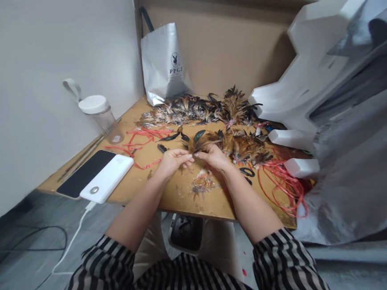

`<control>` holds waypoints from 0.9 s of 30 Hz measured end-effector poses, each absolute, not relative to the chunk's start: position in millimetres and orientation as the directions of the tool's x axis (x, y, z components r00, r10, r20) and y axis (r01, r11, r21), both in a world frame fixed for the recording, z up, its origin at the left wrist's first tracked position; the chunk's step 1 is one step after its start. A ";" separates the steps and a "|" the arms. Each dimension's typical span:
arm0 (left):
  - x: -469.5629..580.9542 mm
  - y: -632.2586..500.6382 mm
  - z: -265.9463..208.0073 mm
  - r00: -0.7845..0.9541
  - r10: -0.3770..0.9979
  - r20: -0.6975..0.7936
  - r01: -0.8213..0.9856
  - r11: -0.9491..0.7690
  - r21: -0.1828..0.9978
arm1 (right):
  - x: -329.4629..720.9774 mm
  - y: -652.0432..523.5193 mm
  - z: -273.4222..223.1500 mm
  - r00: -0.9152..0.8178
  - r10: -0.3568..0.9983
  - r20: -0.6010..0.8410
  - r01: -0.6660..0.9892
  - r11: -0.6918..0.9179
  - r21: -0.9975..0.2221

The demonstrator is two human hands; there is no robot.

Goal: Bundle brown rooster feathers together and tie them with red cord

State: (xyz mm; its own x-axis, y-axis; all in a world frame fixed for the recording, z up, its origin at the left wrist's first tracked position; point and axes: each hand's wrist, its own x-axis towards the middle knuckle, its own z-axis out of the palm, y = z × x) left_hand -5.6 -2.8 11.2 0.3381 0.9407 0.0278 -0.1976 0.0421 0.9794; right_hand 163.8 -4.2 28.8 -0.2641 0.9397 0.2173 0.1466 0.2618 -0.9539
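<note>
On the tabletop (181, 202), a white power bank (108, 177) lies at the left, seemingly out of the way. The left hand (176, 159) and right hand (216, 157) each hold a closed pinch grip on the brown feather bunch's base (198, 143), probably to keep the quills together (plumes point away); rightward, black scissor handles (245, 171) and red plastic strips (284, 186) lie, presumably for easy reach.

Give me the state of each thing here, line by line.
Left hand: fingers pinching feathers
Right hand: fingers pinching feathers
Bottle: standing, lid on
Phone: flat, screen dark
Power bank: cable plugged in
Bag: upright
Ribbon: loose, tangled
Black loops, likely scissors: open or shut unclear
</note>
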 end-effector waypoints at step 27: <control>-8.6 -10.4 12.7 0.622 0.782 -0.026 0.002 0.031 1.000 | 170.7 -18.7 38.8 -0.399 0.906 0.140 0.207 0.237 -0.949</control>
